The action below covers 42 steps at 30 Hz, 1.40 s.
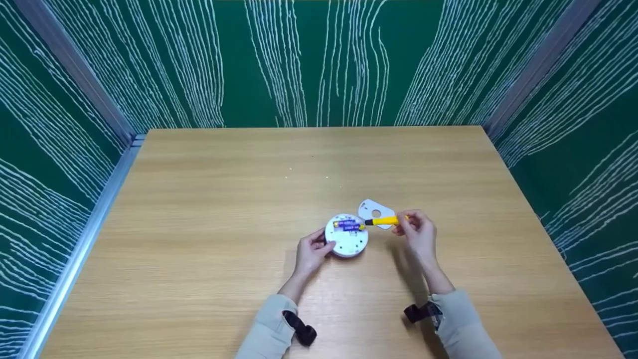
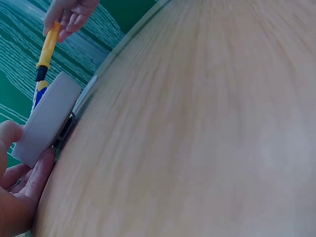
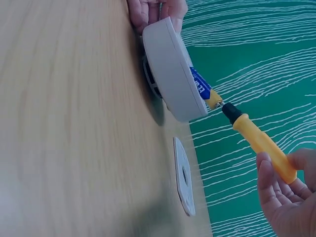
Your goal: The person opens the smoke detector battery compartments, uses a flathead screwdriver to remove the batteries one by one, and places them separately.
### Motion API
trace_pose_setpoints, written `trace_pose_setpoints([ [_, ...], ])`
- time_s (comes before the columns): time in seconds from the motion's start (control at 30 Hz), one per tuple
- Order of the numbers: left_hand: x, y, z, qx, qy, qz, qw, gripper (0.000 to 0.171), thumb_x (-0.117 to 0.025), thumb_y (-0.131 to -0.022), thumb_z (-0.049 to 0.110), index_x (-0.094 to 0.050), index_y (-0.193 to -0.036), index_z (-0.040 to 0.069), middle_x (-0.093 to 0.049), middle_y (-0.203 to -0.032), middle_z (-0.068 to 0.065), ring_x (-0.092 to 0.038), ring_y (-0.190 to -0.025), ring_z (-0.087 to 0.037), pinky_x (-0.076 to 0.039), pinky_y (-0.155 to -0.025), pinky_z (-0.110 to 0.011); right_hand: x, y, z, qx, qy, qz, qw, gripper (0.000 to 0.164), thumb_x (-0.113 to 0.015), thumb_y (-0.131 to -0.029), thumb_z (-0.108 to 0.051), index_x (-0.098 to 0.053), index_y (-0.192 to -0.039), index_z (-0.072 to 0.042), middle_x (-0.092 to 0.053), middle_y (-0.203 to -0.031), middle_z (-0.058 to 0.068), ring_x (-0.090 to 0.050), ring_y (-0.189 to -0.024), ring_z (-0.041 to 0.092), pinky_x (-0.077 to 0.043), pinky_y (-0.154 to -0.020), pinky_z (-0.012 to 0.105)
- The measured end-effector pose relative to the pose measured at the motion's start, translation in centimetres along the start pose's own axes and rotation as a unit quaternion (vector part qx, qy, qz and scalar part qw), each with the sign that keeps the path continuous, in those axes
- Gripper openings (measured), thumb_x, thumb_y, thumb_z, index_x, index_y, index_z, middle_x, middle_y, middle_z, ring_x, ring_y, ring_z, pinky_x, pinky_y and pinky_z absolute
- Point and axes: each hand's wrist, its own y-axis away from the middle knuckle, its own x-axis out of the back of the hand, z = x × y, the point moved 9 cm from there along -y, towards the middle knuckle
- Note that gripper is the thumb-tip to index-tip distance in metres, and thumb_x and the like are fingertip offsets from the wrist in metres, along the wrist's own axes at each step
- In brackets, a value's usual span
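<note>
My left hand (image 1: 310, 254) grips a round white device (image 1: 350, 245) by its left edge, thumb on the top face and fingers beneath. Blue-and-yellow batteries (image 1: 346, 226) sit in the device's recess; in the right wrist view one battery (image 3: 200, 84) slants up, its yellow end raised past the rim. A screwdriver (image 1: 384, 221) with a yellow handle and black collar is pinched in my right hand (image 1: 421, 237). Its thin shaft meets the raised battery end, though whether it touches or sits just behind cannot be made out.
Flat on the wooden table (image 1: 224, 214), behind the device and partly under the screwdriver, lies a white cover plate (image 1: 370, 206) with a round hole. Small white specks dot the tabletop farther back. Green walls with white streaks (image 1: 274, 60) border the table.
</note>
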Motion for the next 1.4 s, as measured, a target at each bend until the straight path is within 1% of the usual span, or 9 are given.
trace_pose_setpoints([
  [0.2,0.1,0.6,1.3,0.000,0.003,0.000,1.0000,0.046,-0.066,-0.073,-0.004,-0.050,-0.115,-0.014,-0.059,-0.092,-0.017,-0.050,-0.060,-0.009,-0.050,-0.052,-0.018,0.2,0.0,-0.3,-0.004,0.006,-0.004,1.000,0.019,-0.057,-0.086,-0.010,-0.056,-0.092,0.007,-0.057,-0.077,0.022,-0.059,-0.055,0.017,-0.055,-0.053,0.026],
  [0.37,0.2,0.1,0.2,0.002,0.003,0.007,1.0000,0.046,-0.068,-0.073,-0.001,-0.052,-0.115,-0.011,-0.061,-0.093,-0.015,-0.051,-0.062,-0.008,-0.050,-0.054,-0.015,0.3,0.6,-1.6,-0.005,0.000,-0.005,1.000,0.017,-0.056,-0.086,-0.007,-0.055,-0.092,0.010,-0.055,-0.079,0.027,-0.060,-0.056,0.019,-0.055,-0.054,0.027],
  [0.5,0.3,0.0,-0.3,0.006,-0.013,0.017,0.9998,0.046,-0.069,-0.073,0.001,-0.054,-0.115,-0.009,-0.060,-0.090,-0.012,-0.052,-0.064,-0.007,-0.051,-0.057,-0.017,0.2,1.2,-2.8,0.001,0.006,0.004,1.000,0.016,-0.054,-0.086,-0.003,-0.054,-0.092,0.012,-0.053,-0.080,0.030,-0.060,-0.056,0.021,-0.055,-0.055,0.028],
  [0.73,0.4,0.0,-0.7,0.031,0.013,0.018,0.9993,0.048,-0.070,-0.073,0.003,-0.052,-0.116,-0.010,-0.058,-0.088,-0.012,-0.055,-0.063,-0.007,-0.055,-0.059,-0.025,0.5,1.3,-2.8,-0.010,-0.001,0.009,1.000,0.017,-0.054,-0.087,-0.004,-0.054,-0.094,0.010,-0.055,-0.080,0.026,-0.061,-0.058,0.021,-0.055,-0.057,0.028],
  [0.87,0.3,0.6,0.3,0.040,0.027,0.007,0.9988,0.047,-0.069,-0.074,0.001,-0.051,-0.116,-0.012,-0.059,-0.087,-0.014,-0.057,-0.064,-0.009,-0.056,-0.063,-0.033,0.8,0.8,-1.7,0.004,-0.028,0.018,0.999,0.016,-0.057,-0.085,-0.005,-0.054,-0.092,0.010,-0.056,-0.073,0.018,-0.060,-0.054,0.017,-0.055,-0.054,0.027],
  [0.93,0.2,1.2,1.3,0.038,0.028,0.002,0.9989,0.045,-0.067,-0.075,0.000,-0.050,-0.115,-0.014,-0.058,-0.087,-0.015,-0.058,-0.064,-0.011,-0.056,-0.064,-0.037,0.9,0.8,-1.6,0.006,-0.036,0.022,0.999,0.015,-0.057,-0.085,-0.003,-0.054,-0.092,0.010,-0.057,-0.071,0.015,-0.060,-0.053,0.016,-0.055,-0.053,0.027],
  [1.1,0.2,1.9,2.5,0.031,0.035,-0.002,0.9989,0.042,-0.063,-0.078,-0.002,-0.048,-0.114,-0.017,-0.058,-0.083,-0.016,-0.061,-0.067,-0.021,-0.056,-0.064,-0.039,1.0,0.8,-1.5,0.007,-0.043,0.029,0.999,0.015,-0.056,-0.085,-0.004,-0.054,-0.092,0.010,-0.056,-0.070,0.013,-0.059,-0.052,0.013,-0.055,-0.052,0.026],
  [1.23,0.2,1.4,1.2,0.034,0.043,-0.003,0.9985,0.040,-0.064,-0.078,-0.001,-0.050,-0.112,-0.016,-0.058,-0.079,-0.012,-0.062,-0.067,-0.026,-0.056,-0.062,-0.037,1.1,0.8,-1.2,0.017,-0.038,0.032,0.999,0.016,-0.057,-0.086,-0.006,-0.055,-0.092,0.009,-0.057,-0.070,0.012,-0.059,-0.053,0.013,-0.055,-0.052,0.025],
  [1.4,0.3,1.0,-0.1,0.035,0.042,0.001,0.9985,0.038,-0.065,-0.078,0.002,-0.053,-0.111,-0.013,-0.060,-0.075,-0.008,-0.062,-0.061,-0.022,-0.056,-0.056,-0.032,1.1,1.1,-1.6,0.012,-0.048,0.027,0.998,0.015,-0.057,-0.085,-0.005,-0.054,-0.092,0.009,-0.057,-0.071,0.011,-0.060,-0.054,0.014,-0.055,-0.053,0.025],
])
